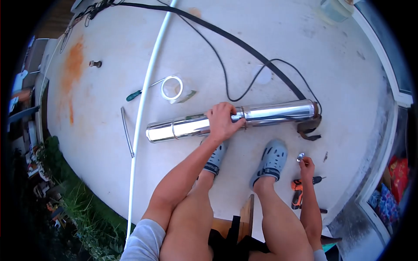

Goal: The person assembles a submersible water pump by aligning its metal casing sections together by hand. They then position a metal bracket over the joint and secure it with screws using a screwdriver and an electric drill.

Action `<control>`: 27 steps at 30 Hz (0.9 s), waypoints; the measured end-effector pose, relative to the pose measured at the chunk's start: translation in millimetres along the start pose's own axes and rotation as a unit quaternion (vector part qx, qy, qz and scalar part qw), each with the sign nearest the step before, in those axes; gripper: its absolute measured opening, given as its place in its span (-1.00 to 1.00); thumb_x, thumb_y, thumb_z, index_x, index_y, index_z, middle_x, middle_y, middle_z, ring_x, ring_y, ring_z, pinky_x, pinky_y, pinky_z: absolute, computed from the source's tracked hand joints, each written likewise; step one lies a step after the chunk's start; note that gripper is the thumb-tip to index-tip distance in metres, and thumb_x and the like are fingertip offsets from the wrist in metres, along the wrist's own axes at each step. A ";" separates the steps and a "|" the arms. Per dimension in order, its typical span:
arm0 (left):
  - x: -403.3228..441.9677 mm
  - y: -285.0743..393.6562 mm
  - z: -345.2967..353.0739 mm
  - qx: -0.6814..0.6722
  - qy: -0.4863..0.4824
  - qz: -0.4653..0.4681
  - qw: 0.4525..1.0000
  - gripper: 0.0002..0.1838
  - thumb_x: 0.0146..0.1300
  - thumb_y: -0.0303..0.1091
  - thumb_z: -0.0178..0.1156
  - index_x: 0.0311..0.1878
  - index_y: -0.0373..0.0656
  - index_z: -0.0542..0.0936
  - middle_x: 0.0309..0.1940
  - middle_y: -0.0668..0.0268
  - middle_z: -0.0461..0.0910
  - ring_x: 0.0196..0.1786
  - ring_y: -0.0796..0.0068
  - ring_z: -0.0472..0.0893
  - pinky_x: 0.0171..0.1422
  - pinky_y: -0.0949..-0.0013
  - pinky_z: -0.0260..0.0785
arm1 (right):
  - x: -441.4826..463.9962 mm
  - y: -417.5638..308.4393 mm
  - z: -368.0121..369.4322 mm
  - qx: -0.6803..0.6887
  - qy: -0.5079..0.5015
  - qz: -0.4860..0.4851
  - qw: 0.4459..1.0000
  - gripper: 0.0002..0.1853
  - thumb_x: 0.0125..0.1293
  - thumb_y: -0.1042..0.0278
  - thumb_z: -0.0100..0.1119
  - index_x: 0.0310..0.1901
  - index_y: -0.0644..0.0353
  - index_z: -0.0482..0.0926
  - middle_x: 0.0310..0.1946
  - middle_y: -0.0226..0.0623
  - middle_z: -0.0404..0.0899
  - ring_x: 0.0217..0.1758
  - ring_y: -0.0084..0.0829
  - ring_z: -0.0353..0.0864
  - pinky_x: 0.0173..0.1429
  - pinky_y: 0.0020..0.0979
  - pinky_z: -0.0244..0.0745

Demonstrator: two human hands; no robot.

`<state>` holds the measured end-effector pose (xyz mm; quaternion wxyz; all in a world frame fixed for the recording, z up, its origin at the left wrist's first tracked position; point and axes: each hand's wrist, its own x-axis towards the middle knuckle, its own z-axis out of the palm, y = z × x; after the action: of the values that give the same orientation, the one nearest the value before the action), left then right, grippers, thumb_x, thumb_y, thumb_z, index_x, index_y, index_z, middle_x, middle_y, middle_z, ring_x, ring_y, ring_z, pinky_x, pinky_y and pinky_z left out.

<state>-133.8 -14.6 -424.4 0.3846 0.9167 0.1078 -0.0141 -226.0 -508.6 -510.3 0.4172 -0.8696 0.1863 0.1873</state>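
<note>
Directly under the left grip (223, 122) lies a metal cylinder (191, 127).

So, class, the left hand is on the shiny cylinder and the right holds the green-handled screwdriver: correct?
Not quite: the head view shows the right hand holding a small shiny piece, not the screwdriver, which lies on the floor. The rest stands.

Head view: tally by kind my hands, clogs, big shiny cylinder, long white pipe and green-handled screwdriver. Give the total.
Hands: 2
Clogs: 2
Big shiny cylinder: 1
Long white pipe: 1
Green-handled screwdriver: 1
Total: 7
</note>
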 end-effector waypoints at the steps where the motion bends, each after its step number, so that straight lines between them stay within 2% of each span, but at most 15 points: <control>1: -1.3 0.1 0.7 0.006 0.003 -0.004 1.000 -0.61 0.02 -0.05 0.49 -0.21 -0.03 0.57 -0.16 0.31 0.54 0.10 0.18 0.46 0.26 0.08 0.10 | -2.2 -4.1 3.0 0.003 -0.007 -0.002 1.000 -0.83 0.36 0.48 0.31 -0.06 0.30 0.62 -0.23 -0.28 0.65 -0.19 -0.45 0.64 -0.05 -0.38 0.56; 3: -5.8 2.2 -0.3 0.003 0.013 0.016 1.000 -0.61 0.03 -0.08 0.49 -0.19 -0.04 0.56 -0.12 0.29 0.53 0.13 0.17 0.45 0.27 0.07 0.10 | -6.9 -8.3 6.1 -0.049 0.068 -0.038 0.996 -0.74 0.35 0.49 0.33 0.04 0.31 0.62 -0.07 -0.22 0.62 -0.11 -0.39 0.67 -0.01 -0.36 0.59; 4: -7.7 0.9 -0.3 0.006 0.015 0.014 1.000 -0.61 0.03 -0.08 0.49 -0.19 -0.04 0.56 -0.12 0.29 0.53 0.13 0.17 0.45 0.27 0.07 0.10 | -8.1 -5.7 8.9 -0.047 0.064 -0.040 0.996 -0.74 0.35 0.49 0.33 0.04 0.31 0.62 -0.07 -0.22 0.62 -0.11 -0.39 0.67 -0.01 -0.36 0.59; 6: -9.9 0.7 0.1 -0.003 0.004 0.022 1.000 -0.62 0.05 -0.11 0.48 -0.17 -0.05 0.56 -0.09 0.28 0.53 0.14 0.16 0.45 0.28 0.07 0.10 | -2.3 12.5 5.8 -0.004 0.070 -0.028 0.997 -0.67 0.34 0.51 0.35 0.11 0.32 0.60 0.05 -0.18 0.57 -0.06 -0.35 0.68 0.02 -0.36 0.60; 8: -10.7 -1.0 -7.1 -0.007 -0.001 0.030 1.000 -0.62 0.07 -0.14 0.47 -0.14 -0.07 0.56 -0.04 0.27 0.54 0.18 0.16 0.44 0.32 0.07 0.08 | -2.4 4.0 10.0 -0.005 0.071 -0.033 0.997 -0.67 0.33 0.53 0.36 0.11 0.32 0.59 0.05 -0.19 0.57 -0.06 -0.36 0.66 0.03 -0.37 0.59; 10: -10.9 -1.9 -5.8 -0.020 0.008 0.064 0.998 -0.60 0.08 -0.14 0.46 -0.10 -0.09 0.58 0.00 0.24 0.55 0.21 0.14 0.44 0.36 0.06 0.07 | -5.1 1.2 4.5 -0.048 0.069 -0.024 0.996 -0.68 0.33 0.52 0.37 0.09 0.32 0.59 0.00 -0.21 0.57 -0.08 -0.38 0.65 0.02 -0.37 0.59; 11: -9.9 -3.0 -9.1 -0.027 -0.029 0.041 0.998 -0.58 0.10 -0.15 0.45 -0.05 -0.11 0.58 0.05 0.21 0.56 0.25 0.11 0.43 0.38 0.03 0.09 | -4.2 2.1 3.7 -0.040 0.064 -0.025 0.997 -0.71 0.33 0.50 0.37 0.05 0.31 0.59 -0.05 -0.25 0.57 -0.14 -0.41 0.62 0.00 -0.38 0.57; 12: -9.8 -5.3 -8.9 -0.021 -0.025 0.036 0.999 -0.58 0.10 -0.15 0.45 -0.05 -0.11 0.58 0.05 0.21 0.56 0.25 0.11 0.43 0.38 0.03 0.09 | -2.6 1.0 1.6 -0.037 0.056 -0.027 0.997 -0.71 0.33 0.50 0.37 0.05 0.31 0.59 -0.05 -0.25 0.57 -0.14 -0.41 0.62 0.00 -0.38 0.57; 14: -10.0 -15.1 -8.2 -0.067 -0.020 0.086 0.994 -0.57 0.12 -0.17 0.44 0.00 -0.13 0.57 0.09 0.17 0.55 0.27 0.07 0.43 0.39 0.02 0.13 | 3.6 23.1 1.1 -0.033 0.048 -0.020 0.998 -0.74 0.33 0.49 0.37 0.01 0.30 0.59 -0.11 -0.26 0.57 -0.20 -0.44 0.58 -0.03 -0.39 0.54; 16: -11.8 -14.4 -14.0 -0.079 -0.024 0.085 0.993 -0.54 0.13 -0.25 0.44 0.07 -0.16 0.55 0.15 0.11 0.52 0.29 0.01 0.42 0.43 0.02 0.14 | 3.4 16.3 -2.0 -0.043 0.035 -0.028 0.998 -0.78 0.33 0.47 0.37 -0.05 0.29 0.59 -0.17 -0.30 0.57 -0.22 -0.47 0.56 -0.06 -0.40 0.52; 18: -13.0 -16.1 -16.6 -0.092 -0.028 0.083 0.992 -0.53 0.14 -0.27 0.44 0.09 -0.17 0.55 0.15 0.11 0.52 0.30 0.01 0.41 0.42 0.01 0.17 | 2.2 -0.7 -4.0 -0.051 0.029 -0.028 0.998 -0.80 0.33 0.46 0.37 -0.09 0.29 0.58 -0.22 -0.36 0.57 -0.23 -0.50 0.54 -0.06 -0.41 0.51; 20: -13.9 -15.3 -25.0 -0.090 -0.018 0.083 0.992 -0.54 0.14 -0.30 0.44 0.09 -0.17 0.54 0.15 0.10 0.52 0.28 0.01 0.42 0.40 0.03 0.21 | -2.0 -9.0 -6.6 -0.053 0.014 -0.046 0.997 -0.86 0.38 0.49 0.32 -0.10 0.27 0.58 -0.29 -0.46 0.54 -0.27 -0.62 0.49 -0.11 -0.50 0.43; 22: -17.7 -19.7 -35.1 -0.088 -0.010 0.082 0.993 -0.54 0.14 -0.33 0.45 0.09 -0.18 0.54 0.15 0.10 0.52 0.27 0.01 0.43 0.37 0.06 0.25 | -1.7 -13.2 -12.9 -0.050 -0.016 -0.041 0.998 -0.85 0.38 0.47 0.33 -0.10 0.29 0.57 -0.30 -0.44 0.53 -0.27 -0.59 0.47 -0.11 -0.48 0.43; 24: -22.3 -28.3 -46.3 -0.098 0.024 0.154 0.983 -0.54 0.13 -0.38 0.45 0.08 -0.18 0.53 0.12 0.10 0.53 0.21 0.02 0.48 0.30 0.12 0.33 | -2.6 -12.8 -11.2 -0.046 -0.045 -0.038 0.997 -0.83 0.39 0.45 0.34 -0.10 0.30 0.56 -0.31 -0.41 0.52 -0.27 -0.56 0.46 -0.10 -0.45 0.43; 27: -48.4 -50.1 -92.4 -0.021 0.147 0.121 0.981 -0.63 0.10 -0.46 0.44 -0.01 -0.17 0.58 -0.07 0.14 0.63 0.03 0.04 0.58 0.18 0.13 0.40 | 2.3 -12.5 -8.6 -0.039 -0.012 -0.040 0.998 -0.85 0.42 0.44 0.30 -0.11 0.31 0.55 -0.34 -0.41 0.52 -0.28 -0.56 0.44 -0.12 -0.46 0.40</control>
<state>-196.8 75.9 -389.3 0.3827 0.9066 0.0517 0.1700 -216.6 -508.6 -498.3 0.3925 -0.8895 0.1391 0.1883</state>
